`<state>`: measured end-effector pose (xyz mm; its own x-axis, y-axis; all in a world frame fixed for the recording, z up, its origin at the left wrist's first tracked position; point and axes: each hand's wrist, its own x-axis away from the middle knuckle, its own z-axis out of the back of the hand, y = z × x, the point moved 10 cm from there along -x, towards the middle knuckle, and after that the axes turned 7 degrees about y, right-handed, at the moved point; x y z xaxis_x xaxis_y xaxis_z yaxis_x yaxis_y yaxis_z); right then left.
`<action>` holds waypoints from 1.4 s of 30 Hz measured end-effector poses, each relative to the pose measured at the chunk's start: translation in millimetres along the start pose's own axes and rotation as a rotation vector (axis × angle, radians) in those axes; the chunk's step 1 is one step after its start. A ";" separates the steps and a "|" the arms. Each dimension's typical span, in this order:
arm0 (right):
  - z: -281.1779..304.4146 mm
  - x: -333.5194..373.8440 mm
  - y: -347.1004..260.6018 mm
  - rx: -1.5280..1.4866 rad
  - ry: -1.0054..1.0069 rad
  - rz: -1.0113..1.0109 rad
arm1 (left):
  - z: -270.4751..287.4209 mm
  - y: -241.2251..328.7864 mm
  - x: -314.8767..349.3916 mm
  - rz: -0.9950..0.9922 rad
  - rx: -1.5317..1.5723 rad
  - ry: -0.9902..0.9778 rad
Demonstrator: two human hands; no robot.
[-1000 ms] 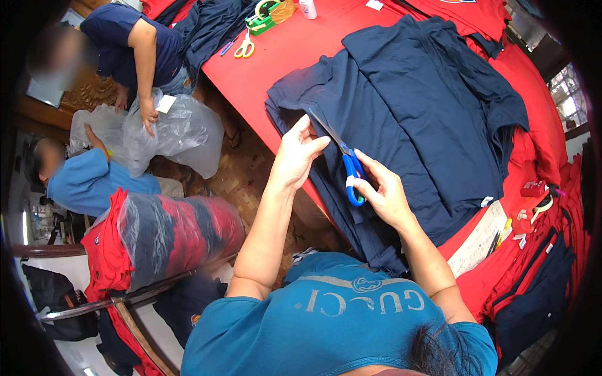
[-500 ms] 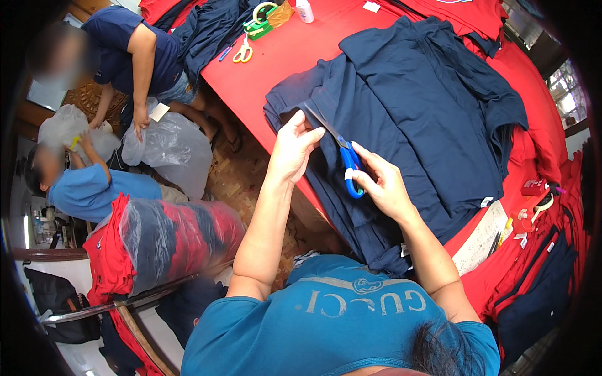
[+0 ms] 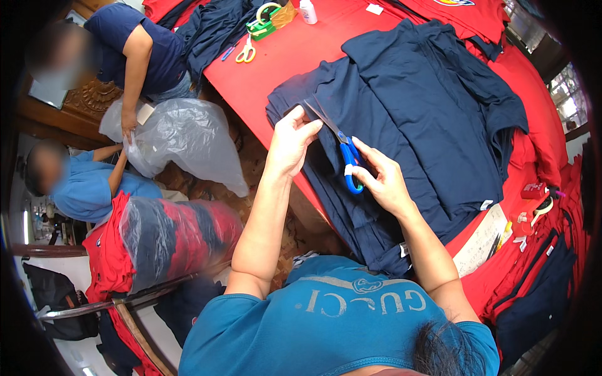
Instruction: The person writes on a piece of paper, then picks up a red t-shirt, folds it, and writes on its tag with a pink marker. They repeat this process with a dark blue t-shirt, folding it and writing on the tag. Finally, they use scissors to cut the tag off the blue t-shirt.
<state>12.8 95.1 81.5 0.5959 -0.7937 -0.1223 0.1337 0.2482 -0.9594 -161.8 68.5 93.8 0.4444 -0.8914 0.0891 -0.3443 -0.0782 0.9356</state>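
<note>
My right hand [image 3: 382,180] holds a pair of scissors [image 3: 346,150] by the blue handle. The slim blades point away to the upper left and end close to the fingertips of my left hand [image 3: 291,141]. That hand is closed in a pinch, thumb against forefinger. Whatever lies between them is too small to make out. Under both hands spreads a pile of dark navy garments [image 3: 433,125], one over another, with small white tags at the near edge.
The garments lie on a red-covered table [image 3: 251,81]. A yellow-handled pair of scissors [image 3: 246,52], a green tape dispenser [image 3: 260,28] and a white bottle [image 3: 308,12] stand farther back. At left, two people handle a clear plastic bag [image 3: 188,135] beside a wrapped clothes bundle [image 3: 182,238].
My hands and the scissors have barely moved. At left, the two people have drawn together over the plastic bag, which now hangs higher and more spread out.
</note>
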 end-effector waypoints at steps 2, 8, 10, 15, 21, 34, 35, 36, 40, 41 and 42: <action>0.6 -1.2 12.8 -0.046 0.029 0.013 | -1.1 -0.3 1.6 -0.004 0.006 -0.014; -1.9 -0.3 24.8 -0.040 0.010 -0.014 | 16.9 -1.2 -7.1 -0.040 0.124 0.105; -2.9 1.5 15.0 -0.022 0.014 0.031 | 21.3 4.5 -12.0 -0.081 0.086 0.095; 2.9 1.2 -24.0 0.195 0.107 0.305 | 7.1 17.4 -2.0 -0.092 0.059 0.048; -0.4 -8.1 -27.0 0.194 0.099 0.295 | 3.1 11.8 6.7 -0.017 -0.017 -0.004; 98.3 104.1 21.0 -0.286 0.120 -0.335 | 214.8 244.9 183.0 -1.156 -1.421 1.133; 113.7 121.1 31.0 -0.273 0.139 -0.349 | 266.4 262.2 221.2 -1.011 -1.605 1.338; 124.5 133.9 36.5 -0.275 0.147 -0.359 | 322.5 272.4 264.1 -0.830 -1.805 1.536; 156.6 170.6 47.3 -0.238 0.271 -0.381 | 454.0 177.5 323.6 0.114 -2.496 1.286; 158.1 174.3 48.6 -0.236 0.276 -0.374 | 462.8 156.5 320.2 0.392 -2.696 1.058; 157.1 175.4 46.9 -0.225 0.277 -0.386 | 462.5 171.4 317.4 0.397 -2.577 1.179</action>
<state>248.0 54.8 54.9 0.3008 -0.9285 0.2176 0.1108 -0.1926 -0.9750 -462.3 -434.3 124.4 0.8138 -0.3471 -0.4661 -0.0107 0.7930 -0.6092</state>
